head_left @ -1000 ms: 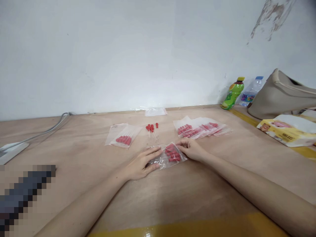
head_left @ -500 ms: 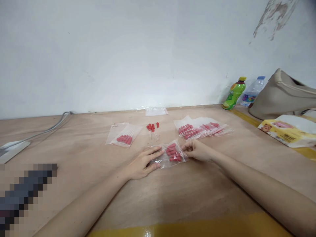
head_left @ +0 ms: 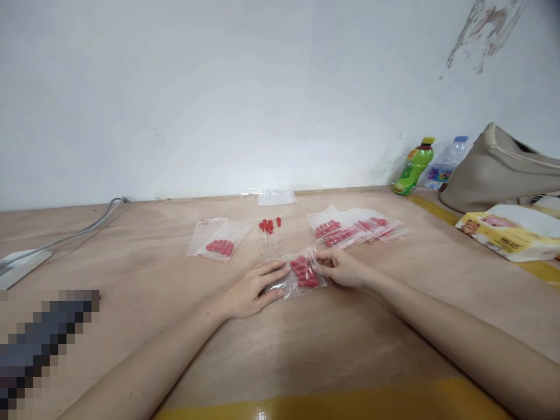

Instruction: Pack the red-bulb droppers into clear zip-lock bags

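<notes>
A clear plastic bag with several red-ended pieces inside lies in front of me. My left hand rests flat on its left part, fingers spread. The fingertips of my right hand pinch the bag's right edge. Just beyond the hands, several loose red-tipped droppers lie on the table. To their left is another bag with red-ended pieces. A pile of filled bags spreads out on the right, behind my right hand.
A flat clear bag lies by the wall. Back right stand a green bottle, a clear bottle and a beige bag, with a yellow-and-white pack before them. A cable runs along the left.
My right hand has moved slightly left, and the red pieces in the bag between my hands have shifted left with it. My left hand stays in place.
</notes>
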A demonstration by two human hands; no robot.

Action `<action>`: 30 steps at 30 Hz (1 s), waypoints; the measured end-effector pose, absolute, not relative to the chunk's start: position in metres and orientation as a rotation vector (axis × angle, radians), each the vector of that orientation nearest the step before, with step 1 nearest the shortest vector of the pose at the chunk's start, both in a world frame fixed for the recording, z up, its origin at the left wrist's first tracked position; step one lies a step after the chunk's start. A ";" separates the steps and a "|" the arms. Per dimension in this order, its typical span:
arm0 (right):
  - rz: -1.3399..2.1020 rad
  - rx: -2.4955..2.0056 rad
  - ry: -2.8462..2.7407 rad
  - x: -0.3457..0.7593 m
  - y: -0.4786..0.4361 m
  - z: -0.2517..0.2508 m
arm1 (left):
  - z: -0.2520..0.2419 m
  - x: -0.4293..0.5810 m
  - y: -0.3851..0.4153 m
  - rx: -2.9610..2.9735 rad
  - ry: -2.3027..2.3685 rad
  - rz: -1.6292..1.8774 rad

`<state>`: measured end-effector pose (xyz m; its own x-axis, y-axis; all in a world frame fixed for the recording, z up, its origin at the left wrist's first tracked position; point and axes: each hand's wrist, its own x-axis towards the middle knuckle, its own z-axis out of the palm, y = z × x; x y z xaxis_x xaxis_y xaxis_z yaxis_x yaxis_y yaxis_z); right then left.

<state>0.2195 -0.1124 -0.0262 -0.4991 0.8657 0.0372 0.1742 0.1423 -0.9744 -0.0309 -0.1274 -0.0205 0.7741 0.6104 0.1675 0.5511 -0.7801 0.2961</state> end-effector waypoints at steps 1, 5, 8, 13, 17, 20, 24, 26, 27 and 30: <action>1.372 -1.024 -1.777 0.219 -0.113 -0.026 | -0.020 -0.031 -0.127 2.743 0.910 0.374; 1.200 -1.371 -1.541 0.217 -0.112 -0.027 | -0.021 -0.031 -0.126 2.759 0.897 0.382; 1.231 -1.485 -1.434 0.216 -0.111 -0.028 | -0.021 -0.032 -0.126 2.763 0.882 0.395; 1.395 -1.246 -1.520 0.214 -0.113 -0.026 | -0.020 -0.030 -0.130 2.759 0.826 0.446; 1.368 -1.162 -1.565 0.219 -0.115 -0.014 | -0.022 -0.032 -0.125 2.732 0.904 0.730; 1.253 -1.069 -1.466 0.232 -0.110 0.001 | -0.026 -0.049 -0.104 2.612 1.355 1.131; 1.084 -1.051 -1.194 0.245 -0.091 0.014 | -0.025 -0.099 -0.068 2.132 2.245 1.154; 1.082 -1.050 -1.063 0.242 -0.081 0.013 | -0.022 -0.126 -0.057 1.983 2.392 1.120; 1.096 -1.057 -1.005 0.237 -0.077 0.011 | -0.022 -0.137 -0.054 1.917 2.447 1.087; 1.174 -1.114 -0.875 0.221 -0.067 -0.004 | -0.022 -0.160 -0.049 1.750 2.560 0.989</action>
<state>0.2214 -0.0673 -0.0037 0.1981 0.9797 -0.0306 -0.2510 0.0205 -0.9678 -0.1600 -0.0494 -0.0216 -0.4170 0.8088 0.4147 0.8775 0.2393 0.4156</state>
